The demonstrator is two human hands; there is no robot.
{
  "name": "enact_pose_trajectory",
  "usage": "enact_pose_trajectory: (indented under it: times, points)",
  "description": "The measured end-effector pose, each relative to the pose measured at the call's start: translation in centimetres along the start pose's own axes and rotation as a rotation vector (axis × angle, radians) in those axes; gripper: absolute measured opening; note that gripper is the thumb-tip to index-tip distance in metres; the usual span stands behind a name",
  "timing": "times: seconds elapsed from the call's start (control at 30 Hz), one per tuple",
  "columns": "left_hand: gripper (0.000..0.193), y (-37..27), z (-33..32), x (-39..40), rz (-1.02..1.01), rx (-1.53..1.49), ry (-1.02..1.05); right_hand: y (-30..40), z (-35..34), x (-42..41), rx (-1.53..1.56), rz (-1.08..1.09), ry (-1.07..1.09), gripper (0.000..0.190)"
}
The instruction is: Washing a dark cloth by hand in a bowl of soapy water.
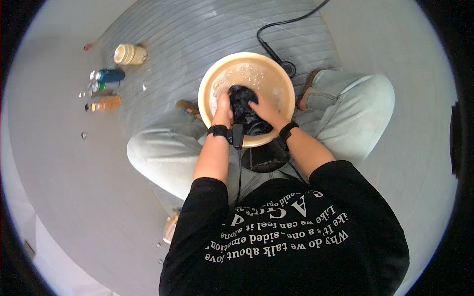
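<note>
A cream plastic basin (283, 76) of sudsy water stands between my bent legs. Inside it is a wet black item (244, 105), apparently fabric, tilted against the near wall. My left hand (223, 107) grips its left side, with the fingers partly hidden behind it. From the right, my right hand (267, 111) holds the same item, thumb across its upper face. A second dark item (264, 159), with a ragged lighter edge, lies in my lap against the basin's near rim; its kind is unclear.
A black handheld shower head (288, 69) lies on the grey ribbed floor (177, 40) with its hose (289, 21) running upward. Along the left wall stand a cream jar (130, 54), a blue bottle (111, 75) and an amber bottle (107, 103). Black cables (240, 174) hang from my wrist straps.
</note>
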State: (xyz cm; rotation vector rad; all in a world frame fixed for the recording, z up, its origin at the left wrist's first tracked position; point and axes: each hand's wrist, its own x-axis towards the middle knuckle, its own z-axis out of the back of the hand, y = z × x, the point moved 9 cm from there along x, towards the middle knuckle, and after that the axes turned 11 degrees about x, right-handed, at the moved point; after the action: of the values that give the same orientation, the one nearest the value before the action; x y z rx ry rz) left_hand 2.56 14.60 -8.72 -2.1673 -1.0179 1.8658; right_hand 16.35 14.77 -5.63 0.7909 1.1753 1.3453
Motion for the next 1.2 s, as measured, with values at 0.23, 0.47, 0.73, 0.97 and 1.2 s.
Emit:
enact_pose_trajectory:
  times: [0.23,0.47,0.73,0.97,1.2]
  points:
    - [0.039,-0.1,4.9,-1.7,-0.292,0.356,-0.283,6.3,4.4,-0.1,-0.296,0.153,-0.233,0.062]
    - [0.063,4.8,3.1,-3.3,-0.216,0.495,-0.099,4.4,-0.4,-4.1,-0.547,-0.026,0.266,0.083]
    - [0.038,1.7,1.0,-6.8,-0.356,0.440,-0.095,4.9,3.1,-1.7,0.067,-0.088,0.075,0.036]
    - [0.058,0.2,3.2,-8.1,-0.401,0.260,-0.168,7.7,1.8,-0.9,0.798,-0.306,0.212,0.036]
    - [0.052,-1.5,-3.7,-15.8,-0.224,-0.257,0.381,14.9,0.4,-3.9,1.484,-0.534,0.527,0.040]
